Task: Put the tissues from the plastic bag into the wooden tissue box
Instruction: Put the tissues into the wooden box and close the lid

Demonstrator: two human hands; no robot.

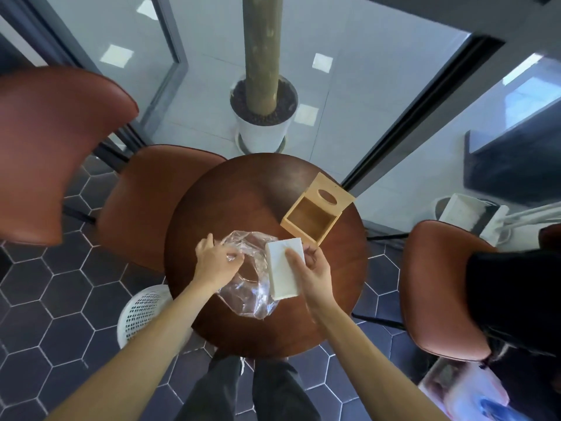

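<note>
1 white tissue stack (284,268) gripped in right hand (315,270), left hand (216,260) pinching 1 clear plastic bag (247,287) (crumpled, contents unclear), 1 open wooden tissue box (315,212) on round desk (236,196)

I see both bare forearms reaching forward and converging. My left hand (215,262) is palm down, fingers curled and pinched together. My right hand (312,267) is tilted inward, thumb (294,259) pressed forward on top, fingers wrapped underneath in a clamping grip.

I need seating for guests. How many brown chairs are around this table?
3: one chair at far left, one tucked against the table's left side, one on the right. Others may sit outside the view.
</note>
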